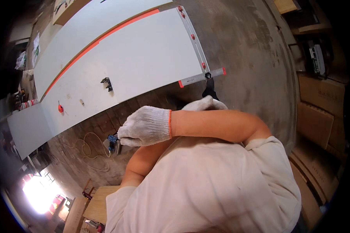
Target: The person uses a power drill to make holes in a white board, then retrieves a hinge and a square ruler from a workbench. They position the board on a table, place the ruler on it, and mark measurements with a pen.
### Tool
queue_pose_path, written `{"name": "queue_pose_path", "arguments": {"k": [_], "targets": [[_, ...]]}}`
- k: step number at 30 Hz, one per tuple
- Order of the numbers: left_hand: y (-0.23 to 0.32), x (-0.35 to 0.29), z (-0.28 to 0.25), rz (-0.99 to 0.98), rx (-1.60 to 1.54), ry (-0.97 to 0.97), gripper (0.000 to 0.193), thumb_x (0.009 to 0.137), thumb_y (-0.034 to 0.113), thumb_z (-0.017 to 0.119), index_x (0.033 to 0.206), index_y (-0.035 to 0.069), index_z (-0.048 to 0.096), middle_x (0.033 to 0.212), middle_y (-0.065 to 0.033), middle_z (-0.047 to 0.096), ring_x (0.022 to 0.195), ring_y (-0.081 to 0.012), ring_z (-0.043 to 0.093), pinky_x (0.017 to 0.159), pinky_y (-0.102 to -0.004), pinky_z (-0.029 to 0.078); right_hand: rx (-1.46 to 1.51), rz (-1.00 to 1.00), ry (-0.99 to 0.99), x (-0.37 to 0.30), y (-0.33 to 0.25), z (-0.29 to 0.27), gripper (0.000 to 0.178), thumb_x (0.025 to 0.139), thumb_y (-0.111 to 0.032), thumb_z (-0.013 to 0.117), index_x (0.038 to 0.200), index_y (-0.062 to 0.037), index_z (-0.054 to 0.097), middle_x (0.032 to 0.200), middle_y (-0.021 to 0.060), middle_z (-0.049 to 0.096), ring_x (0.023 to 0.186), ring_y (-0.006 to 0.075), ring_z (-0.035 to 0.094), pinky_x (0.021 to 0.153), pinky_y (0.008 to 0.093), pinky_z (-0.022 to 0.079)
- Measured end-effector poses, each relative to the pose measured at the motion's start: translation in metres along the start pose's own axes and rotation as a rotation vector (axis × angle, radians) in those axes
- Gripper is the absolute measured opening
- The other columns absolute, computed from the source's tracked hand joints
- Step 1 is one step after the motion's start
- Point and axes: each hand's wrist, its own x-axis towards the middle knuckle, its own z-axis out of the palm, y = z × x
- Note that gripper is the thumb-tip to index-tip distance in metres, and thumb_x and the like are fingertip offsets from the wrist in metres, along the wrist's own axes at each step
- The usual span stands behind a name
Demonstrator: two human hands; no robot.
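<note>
My forearms are crossed in front of my chest, the right one on top, and both hands wear whitish knit gloves. My right hand [146,126] reaches over to the left, its fingers curled in; whether anything is inside them is hidden. Just past its fingertips shows a blue and silver tool [112,143], seemingly lower down. My left hand [206,104] lies mostly behind the right forearm, so its fingers do not show. Beyond it are a black handle-like piece [210,90] and a metal ruler [198,79] with red ends at the white board's corner.
A large white board [144,54] spans the front, with an orange-red strip [93,44] along it. A metal rail with red fittings [193,37] follows its right edge. A black clamp [107,84] and a red tool [60,108] rest on it. Yellowish hose [85,149] coils on the floor.
</note>
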Motion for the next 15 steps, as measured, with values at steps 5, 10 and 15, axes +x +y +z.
{"name": "queue_pose_path", "arguments": {"k": [5, 10, 15], "targets": [[-0.003, 0.004, -0.008, -0.068, 0.037, -0.026, 0.047, 0.111, 0.042, 0.045, 0.114, 0.001, 0.068, 0.112, -0.0107, 0.069, 0.112, -0.0207, 0.064, 0.1, -0.0379, 0.051, -0.004, 0.027, 0.008, -0.003, -0.002, -0.012, 0.022, 0.098, -0.027, 0.064, 0.082, -0.0112, 0.064, 0.075, 0.0094, 0.068, 0.073, 0.0319, 0.07, 0.065, 0.0453, 0.056], [0.001, 0.006, -0.012, -0.055, 0.06, -0.01, 0.046, 0.11, 0.042, 0.046, 0.113, 0.001, 0.068, 0.11, -0.011, 0.069, 0.109, -0.0211, 0.064, 0.099, -0.0382, 0.051, -0.024, -0.008, 0.054, 0.0, 0.007, -0.01, 0.017, 0.097, -0.026, 0.066, 0.088, -0.0118, 0.069, 0.078, 0.0082, 0.07, 0.074, 0.0303, 0.07, 0.068, 0.0431, 0.058], [-0.002, 0.005, 0.0, -0.051, 0.052, -0.03, 0.045, 0.11, 0.041, 0.047, 0.112, 0.001, 0.068, 0.108, -0.0113, 0.069, 0.107, -0.0214, 0.063, 0.097, -0.0385, 0.051, -0.065, -0.024, 0.059, 0.001, 0.002, -0.01, 0.011, 0.093, -0.024, 0.071, 0.093, -0.0129, 0.073, 0.078, 0.0044, 0.07, 0.075, 0.0244, 0.071, 0.065, 0.0379, 0.057]]}}
